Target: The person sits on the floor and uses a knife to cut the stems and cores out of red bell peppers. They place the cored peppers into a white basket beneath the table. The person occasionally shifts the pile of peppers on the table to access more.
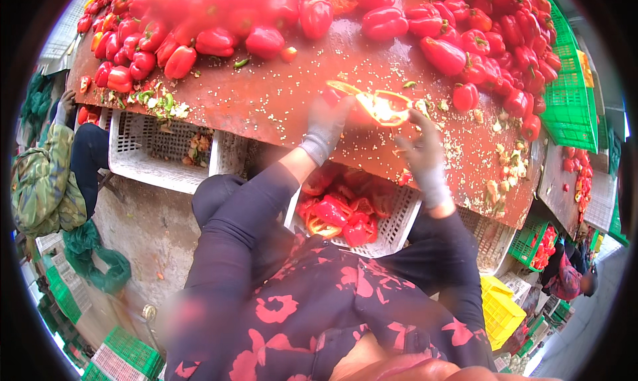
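A red bell pepper [386, 115], split open with its pale inside showing, is held just above the brown tabletop. My left hand [326, 126], in a grey glove, grips it from the left; blur hides the fingertips. On the other side is my gloved right hand [426, 154], fingers apart, one fingertip close to the pepper's right rim. Whether that fingertip touches is unclear. Below the table edge, between my legs, a white plastic crate [398, 226] contains cut red pepper pieces [339, 214].
Whole red bell peppers [491, 47] are heaped along the table's far side. Seeds and cores [506, 169] litter the tabletop [239, 99]. Another white crate [164, 139] stands left, near a person in a camouflage jacket [50, 181]. A yellow crate [498, 311] sits right.
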Action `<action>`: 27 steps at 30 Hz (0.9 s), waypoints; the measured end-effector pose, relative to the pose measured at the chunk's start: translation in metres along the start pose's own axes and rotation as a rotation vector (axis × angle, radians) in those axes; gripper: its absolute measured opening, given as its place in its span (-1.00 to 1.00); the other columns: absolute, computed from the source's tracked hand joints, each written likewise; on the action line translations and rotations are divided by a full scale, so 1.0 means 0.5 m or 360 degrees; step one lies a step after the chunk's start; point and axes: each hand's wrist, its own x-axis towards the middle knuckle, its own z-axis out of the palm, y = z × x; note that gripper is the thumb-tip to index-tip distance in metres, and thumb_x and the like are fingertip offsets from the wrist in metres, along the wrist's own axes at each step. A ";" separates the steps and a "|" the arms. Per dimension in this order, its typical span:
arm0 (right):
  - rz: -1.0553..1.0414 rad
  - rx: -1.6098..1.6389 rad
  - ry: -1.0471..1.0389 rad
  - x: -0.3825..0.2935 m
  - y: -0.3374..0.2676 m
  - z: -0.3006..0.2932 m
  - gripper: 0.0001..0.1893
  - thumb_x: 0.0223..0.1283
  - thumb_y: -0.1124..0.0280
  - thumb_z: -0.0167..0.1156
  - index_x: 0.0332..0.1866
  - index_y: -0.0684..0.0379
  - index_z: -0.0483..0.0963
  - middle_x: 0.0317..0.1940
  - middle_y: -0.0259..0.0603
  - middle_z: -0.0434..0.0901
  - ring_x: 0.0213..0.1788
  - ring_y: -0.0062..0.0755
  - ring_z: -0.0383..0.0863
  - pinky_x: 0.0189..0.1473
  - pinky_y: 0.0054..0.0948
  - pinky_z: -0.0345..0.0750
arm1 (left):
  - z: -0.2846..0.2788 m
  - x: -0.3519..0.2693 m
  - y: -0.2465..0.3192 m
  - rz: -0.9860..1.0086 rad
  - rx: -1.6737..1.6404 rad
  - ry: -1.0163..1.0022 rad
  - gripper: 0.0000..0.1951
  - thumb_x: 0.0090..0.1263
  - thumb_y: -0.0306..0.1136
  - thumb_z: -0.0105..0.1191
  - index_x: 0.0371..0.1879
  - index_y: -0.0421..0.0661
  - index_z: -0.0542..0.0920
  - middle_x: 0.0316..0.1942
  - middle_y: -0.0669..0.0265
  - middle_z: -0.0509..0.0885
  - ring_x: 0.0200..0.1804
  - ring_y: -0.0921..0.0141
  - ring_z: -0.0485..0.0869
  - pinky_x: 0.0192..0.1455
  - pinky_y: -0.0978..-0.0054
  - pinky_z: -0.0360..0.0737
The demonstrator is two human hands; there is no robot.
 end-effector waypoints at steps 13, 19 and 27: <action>-0.0807 -0.0203 -0.0333 0.027 -0.115 0.018 -0.38 0.14 0.43 0.41 0.35 0.14 0.41 0.19 0.02 0.54 0.13 0.10 0.65 0.12 -0.09 0.61 | -0.053 -0.029 0.050 0.0339 0.0339 -0.0386 -0.70 0.49 -0.21 0.10 0.07 -0.11 0.56 -0.07 0.29 0.64 0.04 0.39 0.65 0.11 0.36 0.61; -0.0101 0.0413 -0.0482 0.004 -0.151 0.098 -0.55 0.09 0.43 0.38 0.12 0.26 0.50 -0.27 -0.17 0.65 -0.22 -0.22 0.71 -0.15 -0.30 0.63 | -0.064 -0.022 0.058 0.0322 0.0643 -0.0714 -0.71 0.36 -0.31 0.20 0.01 -0.10 0.59 -0.17 0.15 0.70 -0.07 0.09 0.72 -0.01 0.24 0.62; 0.0769 0.1632 -0.0882 -0.018 -0.132 0.033 -0.59 0.26 0.30 0.28 0.16 0.25 0.49 -0.39 -0.47 0.55 -0.59 -0.75 0.43 -0.60 -0.70 0.34 | -0.077 -0.049 0.051 0.0868 0.1122 -0.1027 -0.50 0.22 -0.39 0.37 0.14 -0.11 0.50 -0.07 0.09 0.72 -0.02 0.08 0.75 0.03 0.27 0.66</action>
